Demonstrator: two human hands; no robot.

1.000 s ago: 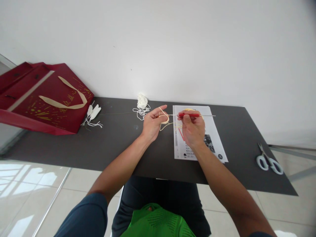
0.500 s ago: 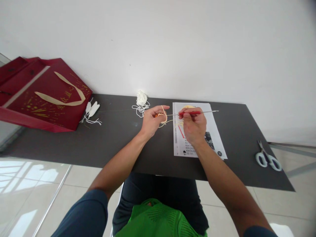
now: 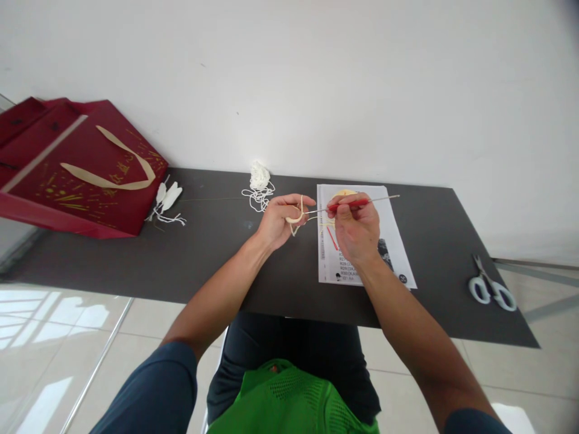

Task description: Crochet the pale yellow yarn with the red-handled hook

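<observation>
My right hand (image 3: 357, 229) pinches the red grip of a double-ended crochet hook (image 3: 359, 204). One thin metal end points left to my other hand, and the other sticks out to the right. In my left hand (image 3: 280, 222), closed with the index finger stretched out, is pale yellow yarn (image 3: 301, 208), looped over that finger. Small crochet work between its fingers is mostly hidden. The hook's left tip reaches the yarn there. Partly behind my right hand lies a yellow ball of yarn (image 3: 346, 193) on printed sheets (image 3: 328, 265).
On the dark table (image 3: 217, 265), white yarn (image 3: 259, 176) lies by the wall. Small white crocheted pieces (image 3: 169, 196) with loose ends rest beside a dark red gift bag (image 3: 104, 175) at left. Scissors (image 3: 491, 286) lie at the right edge. A thin red stick (image 3: 332, 239) is on the paper.
The hook has tilted, its right end slightly higher. My left hand has turned a little, and the orange bit seen at its fingers earlier is now hidden.
</observation>
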